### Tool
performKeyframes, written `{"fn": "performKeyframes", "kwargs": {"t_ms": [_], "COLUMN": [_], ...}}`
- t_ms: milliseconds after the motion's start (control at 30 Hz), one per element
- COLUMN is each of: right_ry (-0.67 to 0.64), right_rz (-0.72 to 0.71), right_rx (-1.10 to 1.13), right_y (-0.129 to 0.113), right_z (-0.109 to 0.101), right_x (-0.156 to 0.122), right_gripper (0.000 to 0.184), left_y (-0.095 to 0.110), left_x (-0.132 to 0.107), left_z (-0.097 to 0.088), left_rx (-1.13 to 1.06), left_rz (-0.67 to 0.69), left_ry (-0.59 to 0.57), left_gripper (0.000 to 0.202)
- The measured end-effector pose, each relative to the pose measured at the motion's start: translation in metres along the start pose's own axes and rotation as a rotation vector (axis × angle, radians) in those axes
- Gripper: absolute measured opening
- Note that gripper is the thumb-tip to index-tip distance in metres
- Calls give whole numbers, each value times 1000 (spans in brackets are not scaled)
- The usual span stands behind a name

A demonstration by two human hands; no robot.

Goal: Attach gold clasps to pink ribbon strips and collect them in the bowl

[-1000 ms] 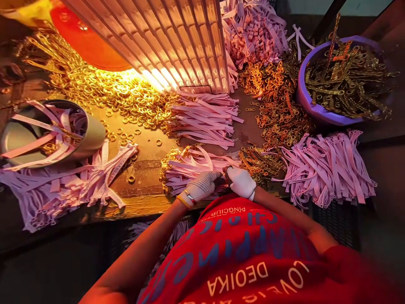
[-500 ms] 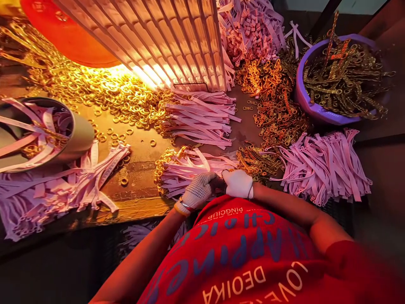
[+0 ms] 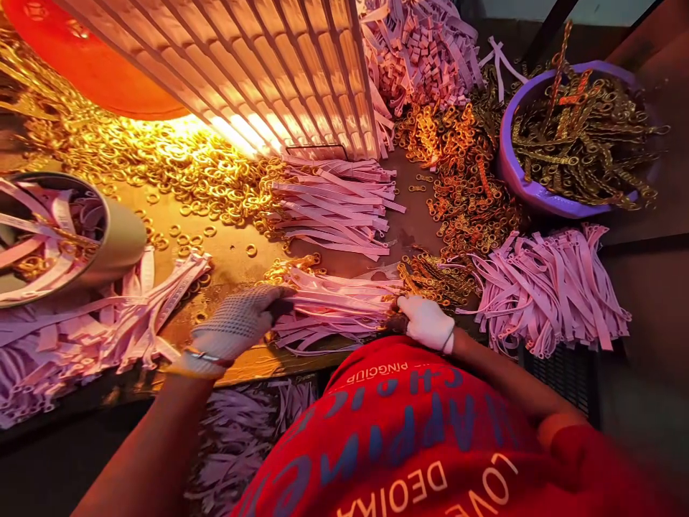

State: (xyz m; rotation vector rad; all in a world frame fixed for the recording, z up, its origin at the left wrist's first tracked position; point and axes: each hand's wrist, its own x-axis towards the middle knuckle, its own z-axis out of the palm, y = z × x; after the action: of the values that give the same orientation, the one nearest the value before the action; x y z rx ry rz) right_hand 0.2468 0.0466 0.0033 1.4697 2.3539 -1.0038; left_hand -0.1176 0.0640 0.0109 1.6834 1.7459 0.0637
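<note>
My left hand (image 3: 245, 319), in a dotted white glove with dark fingertips, is closed at the left end of a pink strap (image 3: 344, 303). The strap runs nearly straight to my right hand (image 3: 425, 322), also gloved, whose fingers pinch its right end near my red shirt. The small fittings at both ends are hidden by my fingers. Under and behind this strap lies a bundle of pink straps (image 3: 323, 332) with gold rings (image 3: 293, 267) at the left. Just beyond my right hand is a small heap of brassy chain links (image 3: 438, 276).
A second strap bundle (image 3: 339, 205) lies behind, before a ribbed panel (image 3: 301, 79) and a gold ring pile (image 3: 215, 169). To the right are a purple basin (image 3: 506, 136) of chains and a strap heap (image 3: 554, 287). A tipped tub (image 3: 123, 230) with straps stands left.
My hands have moved apart from close together at my shirt. The left went far left, the right slightly right, and a pink strap now spans between them. The view shifted slightly.
</note>
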Motion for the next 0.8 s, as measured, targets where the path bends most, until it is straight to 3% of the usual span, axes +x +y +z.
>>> {"fn": "performKeyframes", "kwargs": {"t_ms": [67,167,233,333,400,500,667,800], "right_ry": [119,215,156,67,52,50,8,-1], "right_rz": [-11,142,249,342,368,375,338,312], "right_rx": [38,26,-41,-143,-172,-198,-211,-200], "right_y": [20,41,45,36,28,21,19,20], "right_z": [-5,-12,-12,-5,3,8,5,1], "right_x": [3,30,59,96,109,111,108,106], "right_gripper": [31,29,22,23,25,26,28,28], "left_y": [-7,16,43,77,88,88,85,103], "left_x": [-10,-17,-15,-8,-5,-5,2,11], "left_z": [1,20,39,65,77,84,98,129], "left_rx": [-2,-201,-591,-1203,-1394,-1239,-467,-304], "left_rz": [12,-130,-249,-355,-402,-360,-1,254], "left_ry": [119,242,194,1,-129,-122,80,-46], "left_gripper": [45,47,48,51,54,52,32,31]}}
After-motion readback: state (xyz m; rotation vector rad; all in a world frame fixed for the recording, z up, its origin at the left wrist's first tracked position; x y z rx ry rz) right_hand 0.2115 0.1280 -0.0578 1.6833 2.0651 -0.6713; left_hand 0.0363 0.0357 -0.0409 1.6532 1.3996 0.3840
